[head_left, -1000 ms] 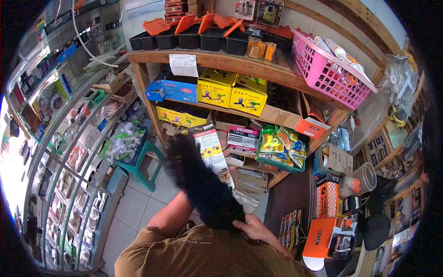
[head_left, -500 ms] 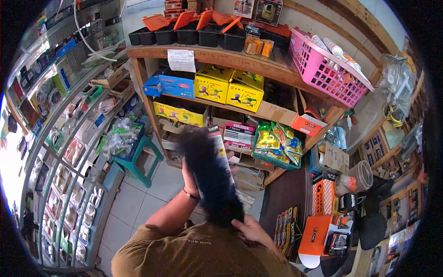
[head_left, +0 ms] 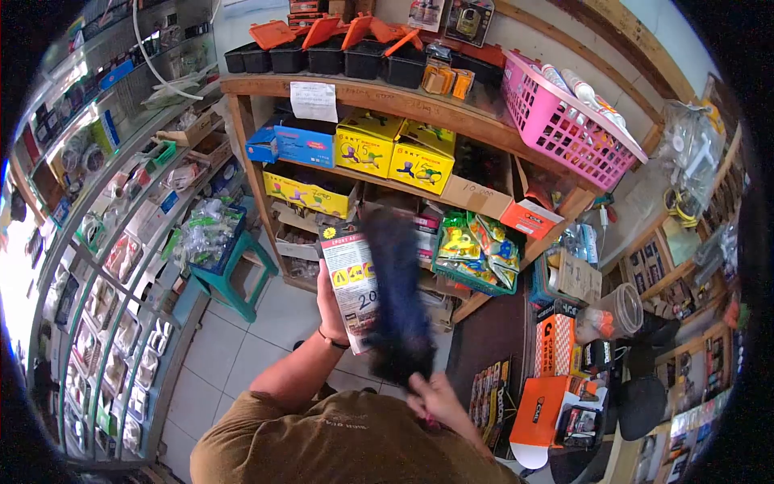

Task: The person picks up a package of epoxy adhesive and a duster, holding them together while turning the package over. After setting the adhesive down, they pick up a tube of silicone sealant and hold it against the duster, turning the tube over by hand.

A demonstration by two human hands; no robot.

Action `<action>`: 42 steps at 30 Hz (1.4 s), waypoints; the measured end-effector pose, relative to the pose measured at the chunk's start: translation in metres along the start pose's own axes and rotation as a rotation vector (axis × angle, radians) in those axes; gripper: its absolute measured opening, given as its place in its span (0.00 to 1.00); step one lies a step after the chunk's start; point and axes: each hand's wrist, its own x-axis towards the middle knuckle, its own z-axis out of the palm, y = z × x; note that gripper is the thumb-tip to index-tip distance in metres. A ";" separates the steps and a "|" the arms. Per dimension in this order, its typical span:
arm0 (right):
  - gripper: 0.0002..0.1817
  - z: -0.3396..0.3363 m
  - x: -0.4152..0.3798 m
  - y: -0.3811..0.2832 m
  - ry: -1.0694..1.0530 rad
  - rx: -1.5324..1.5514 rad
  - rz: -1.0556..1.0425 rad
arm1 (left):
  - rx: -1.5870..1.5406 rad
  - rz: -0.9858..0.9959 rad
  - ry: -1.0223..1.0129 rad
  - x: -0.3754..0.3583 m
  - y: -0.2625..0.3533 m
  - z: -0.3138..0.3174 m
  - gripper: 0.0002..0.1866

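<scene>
My left hand is wrapped round the left edge of an epoxy adhesive pack, held up in front of my chest. The pack has a dark top strip, yellow pictures and a handwritten "20". Closed on the lower end of a dark feather duster is my right hand. Blurred by motion, the duster rises across the pack's right side and hides part of it.
Behind the pack stands a wooden shelf with yellow boxes and a green basket of packets. A pink basket sits at its upper right. On the left are a teal stool and a glass display case.
The duster has swept to the right across the pack, uncovering its printed face. The pack has shifted slightly left and down, and my right hand has moved a little right.
</scene>
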 end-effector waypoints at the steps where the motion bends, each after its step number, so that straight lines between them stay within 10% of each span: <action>1: 0.14 -0.005 0.004 0.014 -0.039 -0.322 0.057 | 0.255 -0.088 0.072 0.002 -0.022 0.057 0.35; 3: 0.15 -0.010 0.006 0.022 -0.043 -0.308 0.015 | 0.613 -0.002 0.213 0.004 -0.030 0.048 0.35; 6: 0.15 -0.008 0.001 0.005 -0.012 0.013 0.062 | 0.205 -0.008 0.106 0.000 -0.007 0.026 0.34; 12: 0.15 -0.009 0.006 0.025 -0.060 -0.372 -0.032 | 0.515 -0.121 0.170 0.009 -0.029 0.043 0.35; 16: 0.14 0.002 0.002 0.010 0.055 0.042 -0.069 | 0.241 -0.007 0.216 0.013 -0.016 0.050 0.36; 20: 0.12 0.012 -0.003 0.000 -0.031 -0.267 -0.013 | 0.552 -0.090 0.175 0.008 -0.022 0.052 0.36; 23: 0.14 0.003 0.001 0.006 0.000 0.066 -0.031 | 0.181 -0.097 -0.109 0.004 0.000 0.027 0.35; 28: 0.17 0.014 0.003 0.015 -0.044 -0.322 0.011 | 0.510 -0.074 0.142 -0.002 -0.019 0.047 0.38; 32: 0.18 0.011 0.005 0.022 0.097 0.167 0.032 | 0.321 0.017 0.244 -0.004 -0.001 0.033 0.37; 36: 0.13 0.033 0.012 0.017 -0.110 -0.286 -0.057 | 0.268 -0.178 0.131 -0.002 0.011 0.050 0.37; 40: 0.18 0.039 0.026 0.007 0.152 0.221 -0.007 | 0.046 -0.090 -0.074 0.007 0.040 0.023 0.38; 42: 0.19 0.054 0.030 -0.002 0.153 0.074 0.100 | 0.207 -0.077 0.165 0.012 0.037 0.040 0.38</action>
